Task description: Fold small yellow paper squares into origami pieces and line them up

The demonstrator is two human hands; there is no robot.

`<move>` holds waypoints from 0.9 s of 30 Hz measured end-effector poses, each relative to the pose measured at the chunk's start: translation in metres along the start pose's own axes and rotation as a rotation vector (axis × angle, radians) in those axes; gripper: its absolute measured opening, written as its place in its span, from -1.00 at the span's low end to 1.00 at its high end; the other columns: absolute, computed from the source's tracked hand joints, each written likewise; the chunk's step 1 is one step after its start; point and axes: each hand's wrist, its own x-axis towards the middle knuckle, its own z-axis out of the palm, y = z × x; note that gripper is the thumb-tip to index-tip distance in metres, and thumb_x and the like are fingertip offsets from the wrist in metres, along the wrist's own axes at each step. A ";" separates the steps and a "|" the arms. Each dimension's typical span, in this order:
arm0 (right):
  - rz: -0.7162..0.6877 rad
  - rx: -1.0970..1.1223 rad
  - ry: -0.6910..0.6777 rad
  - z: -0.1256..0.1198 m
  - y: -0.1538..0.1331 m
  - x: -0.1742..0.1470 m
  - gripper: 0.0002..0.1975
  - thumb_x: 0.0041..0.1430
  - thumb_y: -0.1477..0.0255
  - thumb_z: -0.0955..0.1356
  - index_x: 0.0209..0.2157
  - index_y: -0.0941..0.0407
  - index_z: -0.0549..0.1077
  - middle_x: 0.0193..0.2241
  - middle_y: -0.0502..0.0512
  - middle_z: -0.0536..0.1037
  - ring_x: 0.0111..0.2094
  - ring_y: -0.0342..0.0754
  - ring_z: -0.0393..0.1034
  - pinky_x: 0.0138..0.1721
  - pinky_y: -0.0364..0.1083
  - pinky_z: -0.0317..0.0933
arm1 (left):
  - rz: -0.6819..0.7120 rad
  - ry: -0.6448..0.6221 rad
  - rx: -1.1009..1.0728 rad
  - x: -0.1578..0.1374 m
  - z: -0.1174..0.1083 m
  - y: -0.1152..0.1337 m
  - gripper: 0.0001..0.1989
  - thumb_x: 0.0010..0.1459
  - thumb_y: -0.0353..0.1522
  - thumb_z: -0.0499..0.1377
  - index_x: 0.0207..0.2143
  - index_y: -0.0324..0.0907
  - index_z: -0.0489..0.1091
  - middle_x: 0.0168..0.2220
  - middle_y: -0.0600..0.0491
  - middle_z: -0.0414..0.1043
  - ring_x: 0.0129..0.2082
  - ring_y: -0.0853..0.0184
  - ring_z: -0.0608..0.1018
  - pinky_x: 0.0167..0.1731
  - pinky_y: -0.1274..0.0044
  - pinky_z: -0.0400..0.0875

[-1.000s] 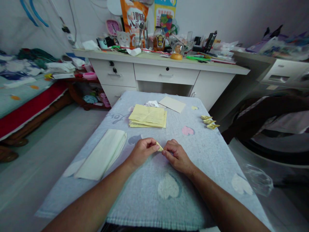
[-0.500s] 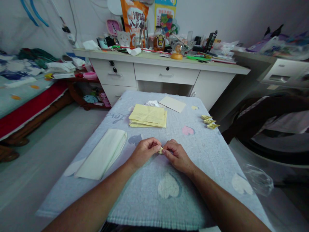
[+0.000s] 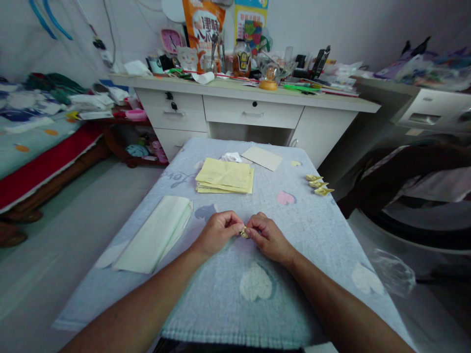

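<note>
Between my two hands is a small piece of folded yellow paper, mostly covered by the fingers. My left hand pinches its left side between thumb and fingers. From the other side my right hand pinches it the same way. Beyond them lies a stack of yellow paper sheets. Several folded yellow paper shapes with pointed ends sit in a row near the table's right edge. To the left rests a folded pale green-white sheet.
A blue cloth with heart prints covers the table. At its far side lie a crumpled white tissue and a cream card. Behind stands a cluttered white desk, with a washing machine at right and a bed at left.
The fingertips have shifted slightly on the folded yellow paper, and a little more of it shows between them. Both hands stay in nearly the same place; the view has moved very slightly.
</note>
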 end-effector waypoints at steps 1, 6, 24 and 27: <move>0.012 0.017 -0.002 0.000 0.000 0.000 -0.73 0.27 0.36 0.24 -0.50 0.12 0.36 -0.53 0.00 0.40 -0.38 -0.09 0.23 -0.26 -0.09 0.07 | -0.001 0.005 -0.007 0.000 0.000 0.000 -0.85 0.05 -0.34 0.21 -0.48 -0.26 0.38 -0.52 0.09 0.40 -0.49 0.41 0.43 -0.43 0.56 0.28; 0.127 0.183 -0.018 0.000 0.003 -0.003 -0.84 0.25 0.35 0.27 -0.36 0.11 0.40 -0.44 0.00 0.39 -0.34 -0.10 0.26 -0.25 -0.10 0.12 | 0.018 0.041 -0.065 0.001 0.000 0.003 -0.83 0.05 -0.32 0.23 -0.48 -0.25 0.37 -0.54 0.11 0.37 -0.50 0.43 0.39 -0.45 0.58 0.25; 0.098 0.231 0.115 -0.002 0.007 -0.007 -0.96 0.19 0.43 0.30 -0.32 0.10 0.32 -0.43 -0.03 0.33 -0.36 -0.14 0.23 -0.28 -0.15 0.13 | 0.006 0.024 -0.068 0.001 0.000 0.003 -0.80 0.10 -0.26 0.22 -0.29 -0.22 0.38 -0.42 0.11 0.37 -0.41 0.43 0.41 -0.38 0.59 0.27; 0.093 0.235 0.114 -0.001 0.008 -0.006 -0.93 0.19 0.41 0.30 -0.32 0.11 0.33 -0.43 -0.03 0.33 -0.36 -0.14 0.23 -0.28 -0.14 0.14 | 0.003 0.005 -0.044 0.000 0.000 0.003 -0.74 0.04 -0.27 0.28 -0.27 -0.23 0.37 -0.40 0.10 0.39 -0.39 0.41 0.43 -0.35 0.57 0.30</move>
